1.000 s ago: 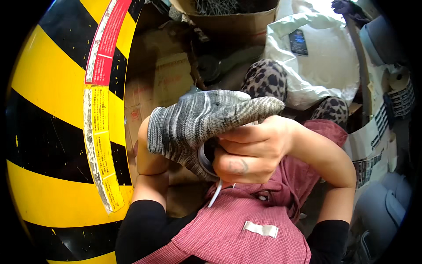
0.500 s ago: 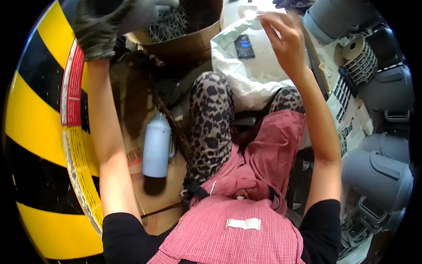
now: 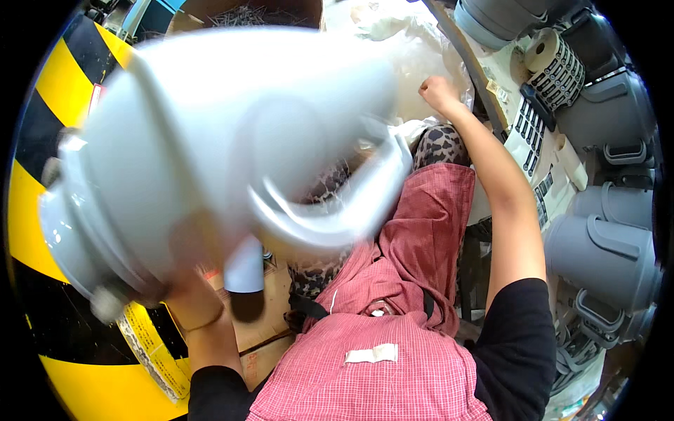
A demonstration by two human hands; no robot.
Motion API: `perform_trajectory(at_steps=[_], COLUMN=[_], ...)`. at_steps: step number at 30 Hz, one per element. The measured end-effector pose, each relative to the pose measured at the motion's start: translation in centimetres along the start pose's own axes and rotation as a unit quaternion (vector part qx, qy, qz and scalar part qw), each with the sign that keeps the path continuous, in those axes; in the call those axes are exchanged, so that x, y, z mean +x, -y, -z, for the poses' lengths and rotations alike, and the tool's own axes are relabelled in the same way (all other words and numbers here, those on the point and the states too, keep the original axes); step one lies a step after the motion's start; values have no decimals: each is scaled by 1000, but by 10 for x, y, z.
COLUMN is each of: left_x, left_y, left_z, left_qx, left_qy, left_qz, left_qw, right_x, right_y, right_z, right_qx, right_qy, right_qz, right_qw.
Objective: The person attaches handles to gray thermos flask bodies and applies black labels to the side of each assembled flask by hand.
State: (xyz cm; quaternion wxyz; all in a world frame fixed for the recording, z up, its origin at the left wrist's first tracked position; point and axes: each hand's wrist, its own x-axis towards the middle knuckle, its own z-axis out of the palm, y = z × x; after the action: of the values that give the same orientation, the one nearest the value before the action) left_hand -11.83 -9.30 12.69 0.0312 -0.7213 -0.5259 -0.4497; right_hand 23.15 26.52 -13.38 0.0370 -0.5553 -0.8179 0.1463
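Note:
A large grey plastic bucket (image 3: 210, 133) with a looped side handle (image 3: 330, 210) fills the upper left, raised close to me, tilted and smeared by motion. My left hand (image 3: 186, 281) supports it from the lower side; the fingers are mostly hidden behind it. Away from the bucket, my right hand (image 3: 439, 95) is curled closed over the white plastic bag (image 3: 421, 59). Whatever those fingers may hold is too small to make out.
A blue bottle (image 3: 244, 270) stands on cardboard below the bucket. Behind it is a box (image 3: 316, 14) of thin metal pieces. Several grey buckets (image 3: 597, 259) and a label roll (image 3: 554, 59) crowd the right. Yellow-black striping (image 3: 77, 379) runs along the left.
My left hand has come down toward me, bringing the grey bucket across the view. My right hand has lowered from the white piece it held up and curled closed. The phone on the bag no longer shows.

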Motion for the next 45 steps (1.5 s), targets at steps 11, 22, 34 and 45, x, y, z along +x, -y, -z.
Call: perform_trajectory(at_steps=[11,22,34,45], left_x=[11,31,47,-11], left_y=[-118,-10,24,-142], left_z=[-86,-258,-307,-63], left_qx=[-411,-458,-1,-225], left_qy=[291,48,295,113], left_qz=[-93,269,191,-106], left_qw=[859,846,936,962], right_x=[-48,-171,-214,-369], right_y=[35,120,67,197], right_z=[51,114,139,244], right_qx=[273,284,461,286], right_qy=[-63,-289,-239,-76], right_qz=[-12,85,-50,256], right_qw=[960,910,853,920])
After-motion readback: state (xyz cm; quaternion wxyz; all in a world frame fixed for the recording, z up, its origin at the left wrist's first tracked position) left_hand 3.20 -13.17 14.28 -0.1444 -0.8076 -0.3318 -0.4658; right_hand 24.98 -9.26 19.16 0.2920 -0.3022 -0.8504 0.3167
